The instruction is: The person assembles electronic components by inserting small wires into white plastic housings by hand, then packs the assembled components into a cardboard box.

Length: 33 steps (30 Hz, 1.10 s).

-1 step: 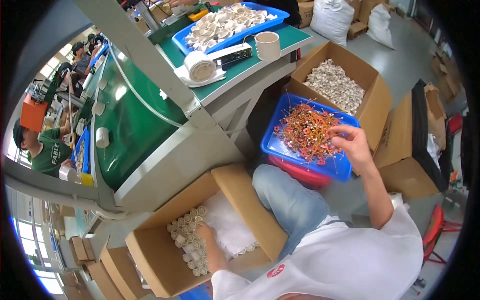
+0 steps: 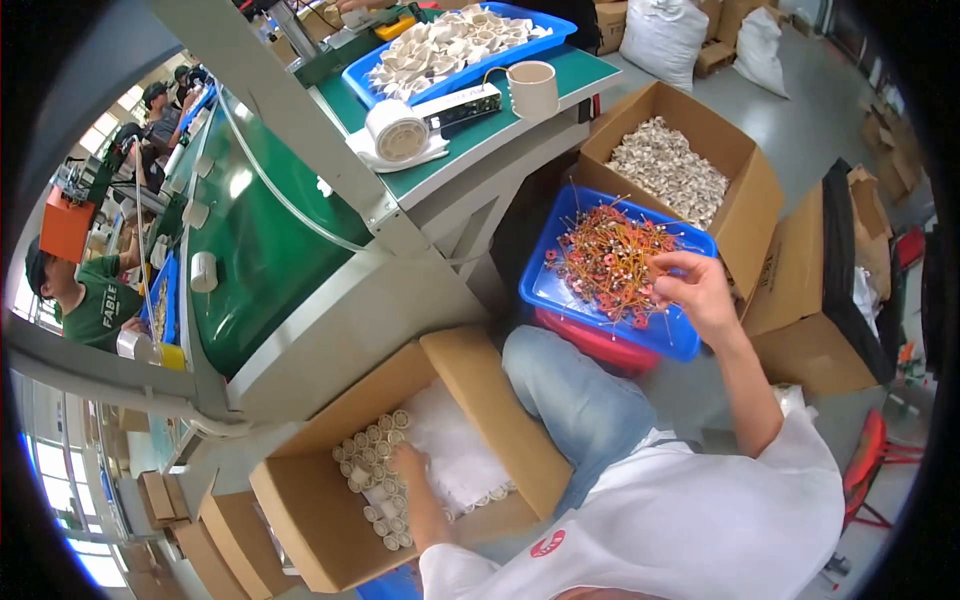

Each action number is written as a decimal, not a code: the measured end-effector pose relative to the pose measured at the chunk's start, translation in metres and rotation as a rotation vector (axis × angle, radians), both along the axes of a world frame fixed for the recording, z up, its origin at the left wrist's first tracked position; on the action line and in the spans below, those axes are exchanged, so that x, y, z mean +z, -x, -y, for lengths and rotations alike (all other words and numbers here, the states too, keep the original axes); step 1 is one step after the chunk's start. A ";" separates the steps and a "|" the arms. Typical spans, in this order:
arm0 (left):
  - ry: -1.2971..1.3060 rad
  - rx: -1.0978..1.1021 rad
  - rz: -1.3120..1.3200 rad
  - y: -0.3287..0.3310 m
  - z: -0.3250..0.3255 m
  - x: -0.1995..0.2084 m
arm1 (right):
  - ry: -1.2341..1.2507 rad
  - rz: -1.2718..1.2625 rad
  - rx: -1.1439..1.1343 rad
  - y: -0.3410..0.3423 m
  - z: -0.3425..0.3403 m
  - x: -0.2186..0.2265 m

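My right hand (image 2: 702, 293) is over a blue tray (image 2: 686, 343) heaped with thin orange wires (image 2: 612, 255) that have small red and white ends. Its thumb and index finger are pinched together at the heap's right edge; what they hold is too small to make out. My left hand (image 2: 407, 463) reaches into an open carton (image 2: 300, 520) at the lower middle, among short white cylindrical parts (image 2: 372, 445) standing in rows. Its fingertips are hidden down among them. Beside that hand, a white sheet (image 2: 455, 435) covers the carton's right part.
Behind the blue tray stands a carton of small pale parts (image 2: 670, 165). A pink-red basin or stool (image 2: 600, 345) lies under the tray. At left runs a green conveyor (image 2: 265, 260) with white cups; a frame post (image 2: 290, 110) rises beside it. A workbench (image 2: 450, 150) holds another blue tray (image 2: 550, 42).
The view has shifted very slightly. Both hands stay nearly in place, the right still pinched at the wires and the left in the carton.
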<state>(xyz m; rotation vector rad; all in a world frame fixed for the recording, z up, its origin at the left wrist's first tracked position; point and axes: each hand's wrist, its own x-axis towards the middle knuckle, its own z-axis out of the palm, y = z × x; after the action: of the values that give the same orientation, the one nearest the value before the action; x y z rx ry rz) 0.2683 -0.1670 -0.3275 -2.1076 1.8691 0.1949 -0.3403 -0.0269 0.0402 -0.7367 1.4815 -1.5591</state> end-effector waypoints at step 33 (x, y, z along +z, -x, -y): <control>0.067 -0.057 -1.264 0.256 -0.178 0.355 | -0.011 0.007 0.677 -0.119 -0.014 -0.013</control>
<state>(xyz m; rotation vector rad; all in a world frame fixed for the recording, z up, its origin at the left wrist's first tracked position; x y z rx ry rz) 0.0120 0.0112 0.0271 -2.0907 2.4789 1.7988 -0.2210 -0.0127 0.0267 -1.0855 1.0676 -1.0287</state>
